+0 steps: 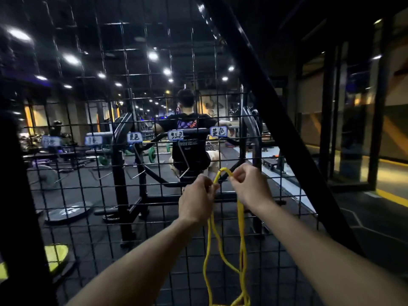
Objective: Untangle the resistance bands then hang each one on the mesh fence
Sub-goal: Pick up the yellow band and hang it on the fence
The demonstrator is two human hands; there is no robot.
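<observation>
Head view: both hands are raised in front of the mesh fence [154, 195], and between them arches the top loop of the yellow resistance band [240, 228]. The left hand [196, 200] has its fingers curled round the left side of the loop; the right hand [250, 186] pinches the right side with bent fingers. From that arch the band's long axis runs almost straight down, its strands hanging loose and crossing once or twice below the hands before leaving the bottom edge. The label reading 黄色 [218, 131] sits on the fence above the hands and slightly to the left of the right hand, with a thin metal hook [184, 160] below the neighbouring label, left of the loop. My judgement: the loop must travel upward toward the fence under that label, and the right hand is the nearer one; whether a hook hangs directly under it I cannot tell
</observation>
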